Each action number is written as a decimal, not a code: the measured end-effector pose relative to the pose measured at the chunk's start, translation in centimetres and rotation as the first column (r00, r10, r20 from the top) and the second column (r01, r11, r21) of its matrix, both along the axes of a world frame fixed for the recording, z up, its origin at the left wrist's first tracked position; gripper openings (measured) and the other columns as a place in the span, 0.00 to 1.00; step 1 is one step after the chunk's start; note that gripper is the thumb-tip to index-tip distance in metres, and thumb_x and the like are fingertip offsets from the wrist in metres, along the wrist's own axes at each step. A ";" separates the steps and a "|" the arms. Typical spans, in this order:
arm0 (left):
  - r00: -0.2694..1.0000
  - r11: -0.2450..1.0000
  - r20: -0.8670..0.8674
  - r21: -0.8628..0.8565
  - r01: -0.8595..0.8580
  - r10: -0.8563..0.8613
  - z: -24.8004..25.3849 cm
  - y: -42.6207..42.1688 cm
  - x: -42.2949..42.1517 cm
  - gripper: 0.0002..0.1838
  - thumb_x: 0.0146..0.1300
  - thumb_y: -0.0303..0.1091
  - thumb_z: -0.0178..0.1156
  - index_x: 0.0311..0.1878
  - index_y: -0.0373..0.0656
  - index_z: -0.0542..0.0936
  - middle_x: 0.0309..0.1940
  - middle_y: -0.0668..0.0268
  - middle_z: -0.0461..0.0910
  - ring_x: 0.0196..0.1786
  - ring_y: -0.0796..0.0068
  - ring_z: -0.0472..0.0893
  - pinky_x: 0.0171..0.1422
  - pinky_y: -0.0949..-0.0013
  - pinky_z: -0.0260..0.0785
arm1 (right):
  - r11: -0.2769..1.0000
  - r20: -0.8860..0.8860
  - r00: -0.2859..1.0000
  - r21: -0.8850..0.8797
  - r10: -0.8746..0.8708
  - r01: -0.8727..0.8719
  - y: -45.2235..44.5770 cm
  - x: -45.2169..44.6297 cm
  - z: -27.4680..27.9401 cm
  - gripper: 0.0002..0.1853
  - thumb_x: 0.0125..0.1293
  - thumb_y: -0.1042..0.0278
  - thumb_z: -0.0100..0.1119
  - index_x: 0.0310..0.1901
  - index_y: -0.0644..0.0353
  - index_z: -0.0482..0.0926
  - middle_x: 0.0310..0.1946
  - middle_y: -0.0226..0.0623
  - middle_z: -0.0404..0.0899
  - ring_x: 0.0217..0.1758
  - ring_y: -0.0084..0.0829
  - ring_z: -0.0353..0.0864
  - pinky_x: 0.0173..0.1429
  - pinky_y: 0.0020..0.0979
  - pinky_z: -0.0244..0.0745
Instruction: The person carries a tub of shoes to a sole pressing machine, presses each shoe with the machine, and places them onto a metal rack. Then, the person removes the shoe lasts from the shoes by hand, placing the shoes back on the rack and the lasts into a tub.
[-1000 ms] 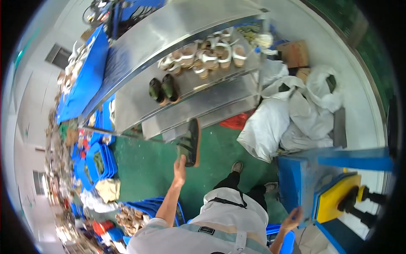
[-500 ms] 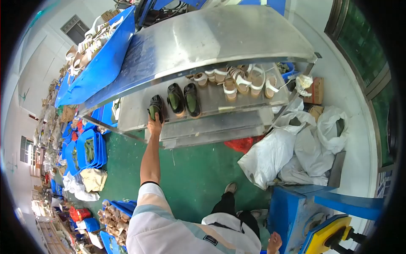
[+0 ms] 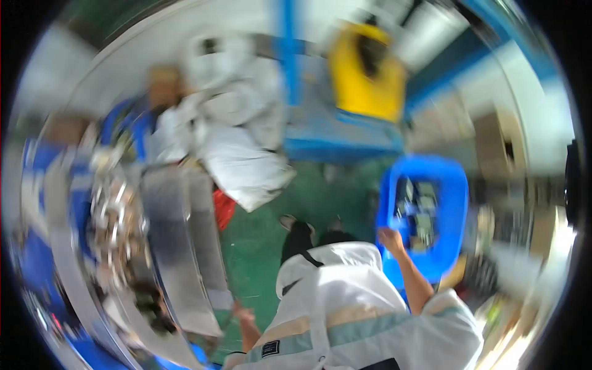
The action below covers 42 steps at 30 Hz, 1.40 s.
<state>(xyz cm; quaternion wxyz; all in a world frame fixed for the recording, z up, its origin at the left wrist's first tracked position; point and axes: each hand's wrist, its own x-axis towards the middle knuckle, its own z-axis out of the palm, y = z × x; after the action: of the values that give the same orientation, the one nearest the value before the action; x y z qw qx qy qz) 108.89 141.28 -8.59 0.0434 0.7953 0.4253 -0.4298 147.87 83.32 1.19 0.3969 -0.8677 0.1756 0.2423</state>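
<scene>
Everything is smeared by motion. My left hand point(image 3: 242, 313) is low beside the end of the metal rack point(image 3: 172, 240); its fingers are blurred and no shoe shows in it. Further left on the rack are dark shoes point(image 3: 151, 308), with white-strapped sandals point(image 3: 117, 216) beyond them. My right hand point(image 3: 390, 239) is at the near left rim of a blue bin point(image 3: 455, 203); whether it grips the rim or only passes over it I cannot make out. Inside the bin lie several dark and pale green pieces point(image 3: 422, 213), too blurred to name.
White sacks point(image 3: 240, 160) and a red bag point(image 3: 223, 209) lie on the green floor point(image 3: 253, 253) beside the rack. Ahead stands a blue machine point(image 3: 342, 139) with a yellow part point(image 3: 370, 74). Cardboard boxes point(image 3: 499, 145) are at the right.
The view has swung right, from the rack's front to the machine and the blue bin. My left hand has come away from the dark shoe it was touching. My right hand now appears at the bin.
</scene>
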 end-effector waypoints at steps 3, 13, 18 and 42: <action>0.851 0.678 0.227 -0.711 -0.187 0.473 4.0 -7.7 8.9 0.34 0.66 0.51 0.57 0.71 0.50 0.63 0.63 0.60 0.70 0.60 0.56 0.73 0.62 0.56 0.67 | 0.885 -0.032 0.888 0.068 -0.460 0.461 -3.3 -7.7 -0.6 0.15 0.67 0.63 0.60 0.49 0.64 0.82 0.36 0.38 0.86 0.32 0.25 0.83 0.36 0.27 0.79; 0.498 0.639 0.411 -0.593 -0.489 0.763 15.0 0.2 26.2 0.28 0.69 0.49 0.56 0.68 0.47 0.67 0.64 0.65 0.72 0.59 0.67 0.75 0.65 0.61 0.64 | 0.191 -0.008 0.192 0.043 -0.981 0.981 -11.1 -17.1 -13.7 0.34 0.59 0.59 0.67 0.63 0.68 0.66 0.50 0.50 0.76 0.49 0.38 0.78 0.49 0.35 0.75; 0.652 0.769 0.473 -0.572 -0.285 0.593 22.0 -5.3 31.1 0.30 0.70 0.51 0.55 0.69 0.45 0.67 0.64 0.62 0.72 0.62 0.64 0.74 0.67 0.59 0.63 | -0.014 0.367 0.100 -0.295 -0.925 0.955 -13.2 -9.9 -12.2 0.42 0.51 0.54 0.71 0.63 0.70 0.64 0.56 0.58 0.70 0.63 0.52 0.66 0.68 0.45 0.62; 0.772 0.712 0.398 -0.696 -0.098 0.496 19.3 -11.2 35.5 0.28 0.68 0.56 0.58 0.61 0.44 0.76 0.51 0.67 0.79 0.46 0.74 0.80 0.53 0.66 0.72 | 0.188 0.472 0.164 0.004 -0.866 0.982 -18.9 -3.2 -6.9 0.27 0.65 0.48 0.57 0.54 0.66 0.75 0.45 0.52 0.82 0.46 0.48 0.83 0.53 0.44 0.76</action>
<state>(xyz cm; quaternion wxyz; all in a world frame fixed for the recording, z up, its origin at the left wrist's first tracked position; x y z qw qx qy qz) 144.40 130.12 10.69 0.5055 0.7370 0.3490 -0.2821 144.64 64.43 -5.76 0.3461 -0.6466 0.6300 -0.2553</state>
